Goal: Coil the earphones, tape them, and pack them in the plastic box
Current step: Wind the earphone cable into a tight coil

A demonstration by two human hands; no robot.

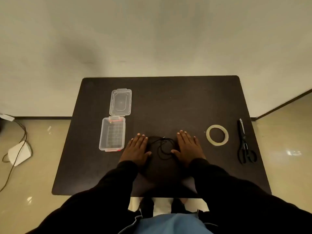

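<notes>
Black earphones [162,146] lie in a loose tangle on the dark table [168,98], between my two hands. My left hand [135,148] rests flat on the table just left of the cable, fingers spread, holding nothing. My right hand [188,146] lies flat just right of it, also empty. A clear plastic box [112,133] with red clasps stands open at the left, and its clear lid [120,102] lies flat behind it. A roll of clear tape [217,135] lies to the right of my right hand.
Black scissors [244,142] lie near the table's right edge, beyond the tape. A white device [19,153] with a dark cable sits on the floor at the left. A wall rises right behind the table's far edge.
</notes>
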